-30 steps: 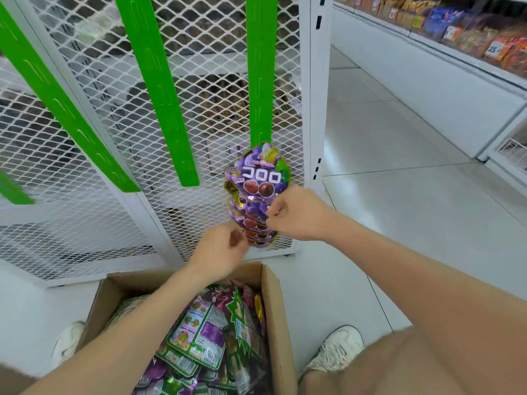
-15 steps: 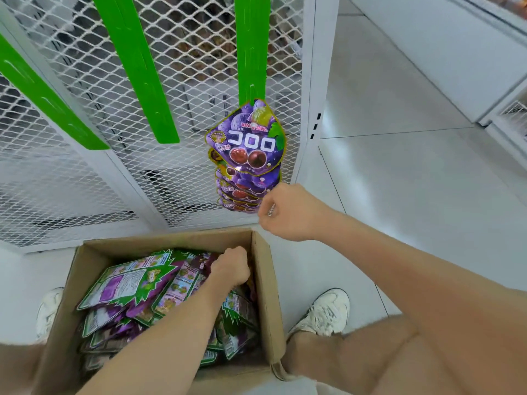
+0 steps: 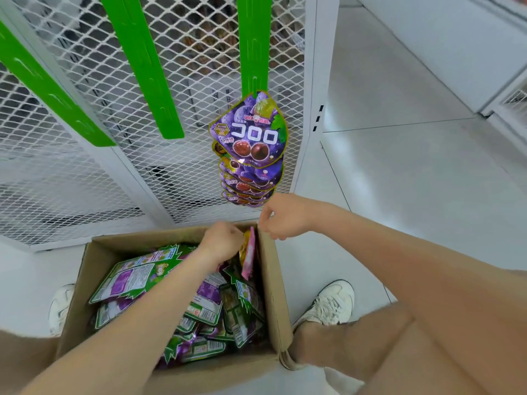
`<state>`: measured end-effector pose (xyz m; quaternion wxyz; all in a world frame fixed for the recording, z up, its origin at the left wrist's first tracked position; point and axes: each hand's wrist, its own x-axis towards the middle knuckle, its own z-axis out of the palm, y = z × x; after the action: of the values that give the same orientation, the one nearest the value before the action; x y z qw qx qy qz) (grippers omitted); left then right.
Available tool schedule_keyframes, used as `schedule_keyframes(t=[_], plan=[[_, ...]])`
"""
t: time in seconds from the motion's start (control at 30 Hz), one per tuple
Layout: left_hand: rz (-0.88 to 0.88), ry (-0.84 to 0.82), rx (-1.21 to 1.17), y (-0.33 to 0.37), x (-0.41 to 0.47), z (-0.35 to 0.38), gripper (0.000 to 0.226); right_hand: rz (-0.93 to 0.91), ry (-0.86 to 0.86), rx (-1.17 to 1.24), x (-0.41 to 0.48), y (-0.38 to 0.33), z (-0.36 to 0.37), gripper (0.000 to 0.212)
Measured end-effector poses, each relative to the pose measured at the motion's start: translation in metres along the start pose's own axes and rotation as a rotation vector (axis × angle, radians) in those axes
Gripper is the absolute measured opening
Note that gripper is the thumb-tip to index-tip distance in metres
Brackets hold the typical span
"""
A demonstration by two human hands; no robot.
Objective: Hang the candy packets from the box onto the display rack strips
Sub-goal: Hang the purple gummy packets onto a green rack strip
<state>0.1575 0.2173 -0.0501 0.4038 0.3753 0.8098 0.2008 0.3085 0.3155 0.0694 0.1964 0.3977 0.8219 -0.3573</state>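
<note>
While digging at the box's [image 3: 268, 283] one-o'clock corner, left hand [image 3: 224, 244] closed on a pink packet [image 3: 248, 256] for hanging. Right hand [image 3: 285, 216] half-curled, apparently empty, below hung packets [image 3: 251, 149] at twelve o'clock on the green strip [image 3: 253, 44].

Figure: the person wore tan shorts [image 3: 379, 346] and white lace-up sneakers, the right shoe [image 3: 330, 303] with a dark heel tab, the left shoe [image 3: 61, 306] partly hidden; both forearms were unsleeved.
</note>
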Motion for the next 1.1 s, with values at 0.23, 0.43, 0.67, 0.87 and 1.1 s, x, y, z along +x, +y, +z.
schedule_keyframes(t=[0.23,0.43,0.67,0.87,1.1], plan=[[0.450,0.028,-0.144,0.029,-0.058,-0.062,0.019,0.203,0.064,0.801,-0.015,-0.026,0.013,0.050],[0.488,0.032,-0.252,0.034,-0.078,-0.088,0.026,0.055,0.190,0.736,-0.026,-0.027,0.010,0.021],[0.436,0.112,-0.518,0.055,-0.083,-0.111,0.024,-0.149,0.050,0.793,-0.054,-0.032,-0.014,0.023],[0.458,0.233,-0.601,0.099,-0.079,-0.123,0.023,-0.375,0.520,0.735,-0.052,-0.039,-0.037,0.019],[0.603,0.404,-0.498,0.187,-0.062,-0.154,0.035,-0.296,1.072,0.424,-0.033,-0.032,-0.100,0.014]])
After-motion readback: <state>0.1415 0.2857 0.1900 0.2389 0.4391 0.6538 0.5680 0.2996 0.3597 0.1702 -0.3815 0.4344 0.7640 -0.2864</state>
